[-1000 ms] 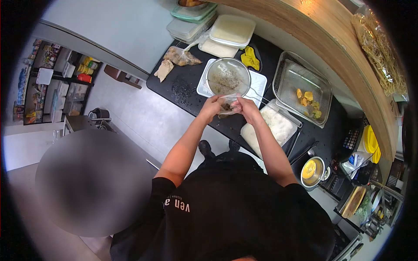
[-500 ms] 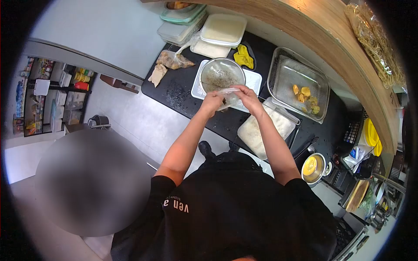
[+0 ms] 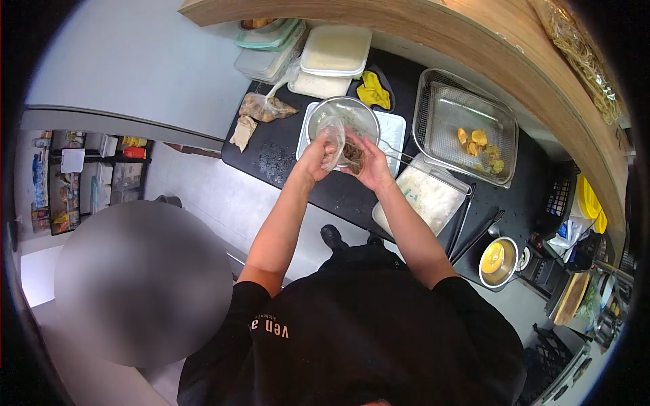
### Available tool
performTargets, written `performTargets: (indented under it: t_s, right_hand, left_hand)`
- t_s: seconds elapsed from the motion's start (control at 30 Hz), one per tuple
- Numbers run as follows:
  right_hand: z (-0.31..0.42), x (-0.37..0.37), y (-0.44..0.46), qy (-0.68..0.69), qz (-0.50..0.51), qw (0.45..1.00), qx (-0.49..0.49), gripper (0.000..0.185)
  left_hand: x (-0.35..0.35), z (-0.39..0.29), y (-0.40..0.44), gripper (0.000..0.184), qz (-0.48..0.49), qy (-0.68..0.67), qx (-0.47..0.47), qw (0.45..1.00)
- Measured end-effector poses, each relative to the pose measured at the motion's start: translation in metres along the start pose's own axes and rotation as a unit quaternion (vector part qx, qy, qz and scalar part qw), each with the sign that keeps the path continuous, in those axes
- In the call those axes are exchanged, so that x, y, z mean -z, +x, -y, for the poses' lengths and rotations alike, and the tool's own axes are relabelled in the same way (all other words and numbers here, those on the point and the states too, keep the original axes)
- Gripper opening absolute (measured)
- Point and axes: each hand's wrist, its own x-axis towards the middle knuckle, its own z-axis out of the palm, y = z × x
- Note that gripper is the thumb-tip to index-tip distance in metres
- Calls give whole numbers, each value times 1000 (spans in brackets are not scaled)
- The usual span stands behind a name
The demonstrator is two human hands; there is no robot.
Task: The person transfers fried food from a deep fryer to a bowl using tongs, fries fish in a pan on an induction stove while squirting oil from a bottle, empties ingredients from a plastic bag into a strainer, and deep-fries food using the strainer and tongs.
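Dark counter [image 3: 325, 191], mid-frame: by the left hand [image 3: 313, 160], at centre, a clear bag [image 3: 332, 137] is grasped; brown material [image 3: 352, 154] is cupped by the right hand [image 3: 374, 166]. Bag handling appears under way; steady two-handed support seems called for.

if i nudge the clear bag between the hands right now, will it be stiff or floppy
The clear bag is probably floppy: its thin film looks crumpled at the left hand. Its brown contents bunch nearer the right hand, so that side may sag.
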Motion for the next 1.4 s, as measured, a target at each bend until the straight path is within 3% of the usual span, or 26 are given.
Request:
performTargets:
  t_s: [0.2, 0.33, 0.43, 0.57, 0.63, 0.7, 0.8, 0.93, 1.0, 1.07, 1.13, 1.3, 1.37, 1.4]
  right_hand:
    - [5, 11, 9, -72, -76, 994, 22, 40]
    - [11, 14, 13, -110, -116, 987, -4, 42]
    - [14, 17, 16, -203, -97, 974, -42, 46]
    - [14, 17, 21, -272, -101, 955, -58, 50]
    - [14, 19, 22, -267, -101, 955, -79, 49]
    - [14, 26, 22, -226, -96, 965, -88, 32]
    - [12, 29, 21, -121, -84, 988, -35, 28]
    - [11, 32, 25, -111, -99, 988, -42, 28]
    - [8, 39, 32, -72, -111, 991, -27, 28]
    - [7, 34, 37, -47, -117, 992, -27, 29]
    - [6, 30, 41, -12, -117, 993, 8, 32]
    - [6, 21, 62, 31, -197, 980, 17, 29]
    - [7, 25, 71, -3, -220, 975, 24, 29]
    - [5, 26, 75, -30, -238, 970, 29, 32]
  left_hand:
    - [29, 0, 7, 41, -79, 111, -20, 990]
    - [28, -2, 15, 29, -137, 192, -60, 970]
    - [19, -6, 19, 32, -151, 248, -115, 950]
    - [24, -6, 34, 36, -131, 238, -73, 960]
    - [30, 1, 48, 39, -105, 204, -45, 972]
    - [26, 3, 53, 40, -89, 157, -41, 983]
    - [23, 4, 53, 42, -69, 103, -37, 992]
    - [49, 21, 68, 43, -92, 8, 12, 996]
    - [65, 39, 81, 42, -44, -36, 16, 998]
    - [88, 56, 97, 40, -72, -63, 25, 995]
    - [64, 45, 75, 38, -79, -74, 29, 994]
    - [74, 92, 55, 34, -67, -135, 54, 987]
    - [56, 85, 32, 35, -176, -159, 114, 965]
    - [50, 81, 23, 35, -172, -162, 116, 965]
